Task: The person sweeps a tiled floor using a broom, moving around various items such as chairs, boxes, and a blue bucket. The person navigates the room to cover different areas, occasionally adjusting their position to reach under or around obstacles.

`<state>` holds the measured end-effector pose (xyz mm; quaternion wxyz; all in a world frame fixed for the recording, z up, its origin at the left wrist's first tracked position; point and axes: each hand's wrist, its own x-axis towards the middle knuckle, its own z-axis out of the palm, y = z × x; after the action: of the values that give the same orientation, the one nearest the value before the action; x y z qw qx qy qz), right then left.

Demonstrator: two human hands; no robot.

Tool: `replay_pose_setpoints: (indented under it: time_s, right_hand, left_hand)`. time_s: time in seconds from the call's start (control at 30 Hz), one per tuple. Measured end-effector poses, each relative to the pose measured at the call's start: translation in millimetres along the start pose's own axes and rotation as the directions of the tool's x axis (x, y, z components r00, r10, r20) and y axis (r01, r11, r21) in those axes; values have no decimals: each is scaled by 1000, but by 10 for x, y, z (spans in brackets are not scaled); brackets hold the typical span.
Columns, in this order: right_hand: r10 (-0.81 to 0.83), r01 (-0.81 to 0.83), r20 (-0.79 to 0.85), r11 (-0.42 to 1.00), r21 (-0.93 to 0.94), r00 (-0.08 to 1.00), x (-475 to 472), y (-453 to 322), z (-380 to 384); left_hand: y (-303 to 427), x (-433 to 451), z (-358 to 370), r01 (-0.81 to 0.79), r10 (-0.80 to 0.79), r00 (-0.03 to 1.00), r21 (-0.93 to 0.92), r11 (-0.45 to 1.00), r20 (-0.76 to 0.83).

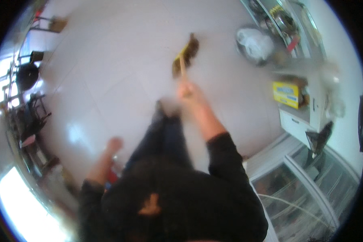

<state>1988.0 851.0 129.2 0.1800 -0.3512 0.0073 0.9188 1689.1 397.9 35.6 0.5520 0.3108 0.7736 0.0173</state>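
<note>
My right hand (187,90) grips the wooden handle (183,65) of a broom, arm stretched out in front of me. Its dark, yellow-trimmed broom head (186,56) lies slantwise on the pale tiled floor (121,54), a little beyond the hand. Low on my left side is my left hand (115,144), blurred, with its fingers seemingly curled; whether it holds anything is unclear. A blurred red and blue object (111,176) shows between my left forearm and my body. My legs in dark trousers (166,136) stand behind the broom.
On the right are a basin with a white plastic bag (255,44), a metal rack of pots (282,22), a white cabinet with a yellow box (286,94), and a glass-topped chest (293,187). Stools and a black round-seated chair (27,76) line the left side.
</note>
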Motion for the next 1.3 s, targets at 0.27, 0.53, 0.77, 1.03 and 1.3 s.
replay_pose_setpoints:
  time_s: [0.27,0.53,0.77,1.03,1.3]
  right_hand:
    - [-269,228,3,808,-544,963,43,-693,475]
    - [-135,16,-230,891,-453,964,-1625,-29,238]
    - [190,-199,-520,979,40,833,-1987,228,371]
    - [59,-207,-401,918,-338,914,-18,361,1339]
    - [160,-161,-48,987,-8,986,3115,-122,2344]
  left_hand:
    - [500,-115,73,61,-57,997,113,992,-45]
    - [524,121,71,-35,30,999,376,926,18]
    - [490,561,-249,-305,299,948,575,759,108]
    - [646,973,-1669,0,43,990,311,950,-132]
    - [-262,859,-2090,181,-188,912,-53,982,-364]
